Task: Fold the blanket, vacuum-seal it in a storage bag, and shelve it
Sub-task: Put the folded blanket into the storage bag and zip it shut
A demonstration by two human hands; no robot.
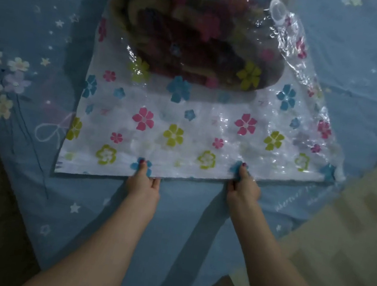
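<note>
While the dark, multicoloured folded blanket [196, 33] sits inside the clear, flower-printed plastic storage bag [197, 129], left hand [143, 180] and right hand [244, 185] each pinch the bag's near open edge. Uneven pinching could leave gaps that leak air.

Storage bag [200, 129], clear plastic with printed flowers, lies flat on the bed [194, 219], its open end toward the bed's near edge; folded blanket [197, 31], dark with multicoloured pattern, sits inside the far half, and a round white valve [278, 11] shows on the bag's top right. Left hand [144, 181] and right hand [244, 186] each pinch the bag's near edge, thumbs on top, hands apart. Wooden floor [357, 223] visible past the bed's right corner.
</note>
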